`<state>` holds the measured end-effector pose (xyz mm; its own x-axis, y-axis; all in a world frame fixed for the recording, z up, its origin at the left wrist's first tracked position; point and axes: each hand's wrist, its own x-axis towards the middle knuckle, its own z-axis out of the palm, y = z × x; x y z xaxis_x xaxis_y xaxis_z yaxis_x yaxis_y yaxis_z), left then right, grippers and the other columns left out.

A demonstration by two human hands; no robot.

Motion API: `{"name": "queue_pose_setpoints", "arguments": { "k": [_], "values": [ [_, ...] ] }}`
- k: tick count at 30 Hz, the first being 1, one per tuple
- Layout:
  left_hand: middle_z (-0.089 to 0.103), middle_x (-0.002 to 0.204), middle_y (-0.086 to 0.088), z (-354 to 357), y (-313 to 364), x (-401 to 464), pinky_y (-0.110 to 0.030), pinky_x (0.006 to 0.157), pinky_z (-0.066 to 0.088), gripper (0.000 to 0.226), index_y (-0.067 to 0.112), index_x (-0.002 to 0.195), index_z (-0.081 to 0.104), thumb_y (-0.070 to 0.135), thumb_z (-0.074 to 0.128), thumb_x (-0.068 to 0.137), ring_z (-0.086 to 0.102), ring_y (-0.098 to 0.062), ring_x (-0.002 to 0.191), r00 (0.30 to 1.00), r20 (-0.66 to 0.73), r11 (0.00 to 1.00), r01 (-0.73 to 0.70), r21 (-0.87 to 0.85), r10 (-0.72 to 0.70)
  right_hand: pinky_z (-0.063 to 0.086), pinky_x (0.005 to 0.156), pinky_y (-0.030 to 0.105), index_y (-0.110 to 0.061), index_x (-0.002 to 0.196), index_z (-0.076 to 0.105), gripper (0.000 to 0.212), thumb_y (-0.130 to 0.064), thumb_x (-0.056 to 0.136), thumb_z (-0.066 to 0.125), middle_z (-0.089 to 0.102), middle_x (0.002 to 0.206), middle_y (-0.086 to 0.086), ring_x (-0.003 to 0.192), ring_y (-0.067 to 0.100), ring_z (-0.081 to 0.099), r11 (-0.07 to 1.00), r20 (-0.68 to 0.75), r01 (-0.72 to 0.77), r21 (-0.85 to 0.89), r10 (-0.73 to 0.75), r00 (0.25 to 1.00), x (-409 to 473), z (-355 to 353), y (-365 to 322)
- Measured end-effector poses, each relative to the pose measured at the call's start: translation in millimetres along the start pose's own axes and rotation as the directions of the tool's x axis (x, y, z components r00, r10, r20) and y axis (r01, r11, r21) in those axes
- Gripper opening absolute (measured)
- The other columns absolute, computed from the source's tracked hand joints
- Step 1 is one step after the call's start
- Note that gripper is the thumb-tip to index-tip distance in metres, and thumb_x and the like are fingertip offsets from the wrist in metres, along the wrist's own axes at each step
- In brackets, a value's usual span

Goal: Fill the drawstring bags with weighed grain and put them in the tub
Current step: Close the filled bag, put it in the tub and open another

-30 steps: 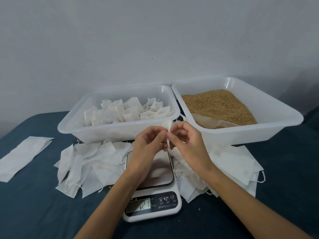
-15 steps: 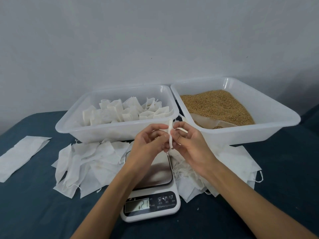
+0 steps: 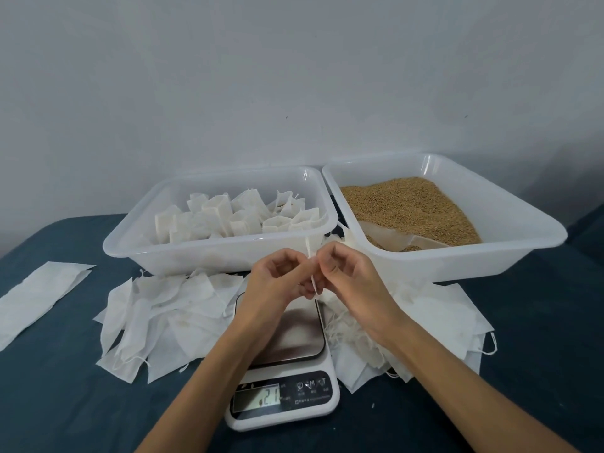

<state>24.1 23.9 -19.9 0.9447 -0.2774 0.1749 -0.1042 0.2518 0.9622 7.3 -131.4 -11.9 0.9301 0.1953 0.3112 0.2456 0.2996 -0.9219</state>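
Observation:
Above the kitchen scale [image 3: 284, 364], my left hand [image 3: 277, 282] and my right hand [image 3: 351, 282] meet, fingers curled, both pinching a thin white drawstring [image 3: 310, 256] of a small bag; the bag itself is mostly hidden behind my fingers. The scale's display [image 3: 261, 397] reads 2.1. A clear tub [image 3: 209, 253] behind on the left holds several filled white bags [image 3: 242, 215]. A second clear tub [image 3: 510, 243] on the right holds brown grain [image 3: 405, 207] and a pale scoop [image 3: 392, 238].
Flat empty white bags lie in a heap [image 3: 163, 315] left of the scale and in another heap [image 3: 434, 318] to its right. A long white sheet [image 3: 36, 295] lies at the far left on the dark blue cloth [image 3: 65, 403]. A wall stands behind.
My hands have dropped slightly and closed tighter together; the bag's top, which stood up between my fingers, has narrowed to a thin string.

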Motion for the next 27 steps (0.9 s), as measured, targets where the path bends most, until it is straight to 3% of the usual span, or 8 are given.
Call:
{"name": "queue_pose_setpoints", "arguments": {
  "k": [5,10,17,22,24,27],
  "values": [
    [0.073,0.084,-0.018,-0.7,-2.0,1.5,-0.033,0.075,0.058,0.007,0.012,0.086,0.078,0.017,0.073,0.088,0.071,-0.033,0.081,0.999,-0.040,1.000,0.005,-0.019,-0.006,0.048,0.080,0.047,-0.004,0.095,0.056,0.026,-0.029,0.096,0.062,0.057,0.068,0.006,0.068,0.022,0.053,0.999,-0.069,-0.041,0.032,0.043,0.997,2.2,-3.8,2.8],
    [0.072,0.089,-0.020,-2.8,-1.5,-1.2,-0.038,0.086,0.057,0.014,0.006,0.092,0.075,0.020,0.075,0.092,0.069,-0.033,0.089,0.998,0.055,1.000,-0.002,-0.017,0.003,0.051,0.077,0.039,-0.003,0.098,0.056,0.025,-0.023,0.091,0.070,0.059,0.069,0.006,0.065,0.017,0.056,0.998,-0.061,-0.041,0.040,0.044,0.997,1.5,-5.4,1.2],
    [0.076,0.088,-0.013,-1.8,-0.1,-2.3,-0.028,0.083,0.058,0.020,0.011,0.090,0.082,0.029,0.081,0.081,0.073,-0.021,0.084,0.997,0.080,0.995,0.015,-0.100,-0.006,0.052,0.074,0.036,-0.006,0.096,0.053,0.017,-0.004,0.092,0.068,0.063,0.080,0.016,0.073,0.024,0.061,0.999,-0.071,-0.036,-0.001,0.036,0.997,1.3,-5.3,-2.3],
    [0.076,0.092,-0.017,-3.5,-0.9,-1.4,-0.028,0.086,0.058,0.017,0.003,0.096,0.080,0.018,0.073,0.092,0.074,-0.024,0.088,0.995,0.102,0.990,0.031,-0.141,-0.016,0.055,0.071,0.029,-0.004,0.102,0.054,0.022,-0.018,0.091,0.068,0.068,0.072,0.003,0.065,0.015,0.062,0.999,-0.055,-0.034,0.020,0.035,0.998,1.7,-4.0,-4.3],
    [0.076,0.095,-0.019,-3.8,-0.1,-1.4,-0.029,0.086,0.058,0.017,0.002,0.098,0.080,0.014,0.069,0.094,0.074,-0.025,0.090,0.995,0.099,0.989,0.040,-0.144,-0.026,0.055,0.072,0.030,-0.004,0.103,0.054,0.027,-0.022,0.089,0.068,0.067,0.070,0.001,0.064,0.015,0.063,0.999,-0.039,-0.036,0.026,0.037,0.999,0.9,-3.3,-6.4],
    [0.076,0.094,-0.016,-3.4,-1.1,-1.5,-0.028,0.083,0.058,0.013,0.006,0.094,0.081,0.016,0.073,0.093,0.074,-0.023,0.089,0.996,0.086,0.994,0.029,-0.106,-0.020,0.051,0.081,0.042,-0.005,0.104,0.053,0.027,-0.013,0.088,0.074,0.058,0.079,0.014,0.075,0.027,0.058,0.999,-0.048,-0.042,-0.028,0.040,0.998,-0.7,-2.9,-6.9]
  ]
}}
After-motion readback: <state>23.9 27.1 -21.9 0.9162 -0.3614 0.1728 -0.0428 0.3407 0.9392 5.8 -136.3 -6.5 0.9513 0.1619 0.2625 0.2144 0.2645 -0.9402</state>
